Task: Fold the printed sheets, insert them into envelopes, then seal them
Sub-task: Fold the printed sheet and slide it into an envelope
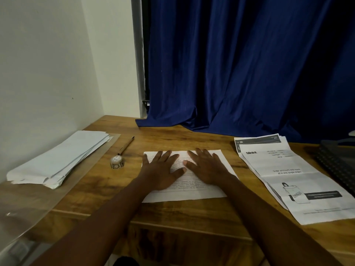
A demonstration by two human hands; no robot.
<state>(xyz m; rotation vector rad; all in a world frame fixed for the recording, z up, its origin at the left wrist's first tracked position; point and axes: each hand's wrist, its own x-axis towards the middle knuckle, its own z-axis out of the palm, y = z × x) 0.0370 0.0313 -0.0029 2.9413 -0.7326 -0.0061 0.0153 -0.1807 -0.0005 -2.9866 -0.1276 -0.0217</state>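
A printed white sheet [192,194] lies flat on the wooden table [172,217] in front of me. My left hand [161,167] presses on its left half with fingers spread and straight. My right hand [206,166] lies flat on its right half, fingers straight too. A stack of white envelopes [59,160] rests at the left on a clear plastic sleeve [28,206]. More printed sheets [292,179] are piled at the right. A small roll of stickers [117,162] stands left of the sheet.
A pen [125,145] lies behind the sticker roll. A dark keyboard-like object [338,162] sits at the far right edge. A blue curtain [240,64] hangs behind the table and drapes onto it. A white wall [48,64] borders the left.
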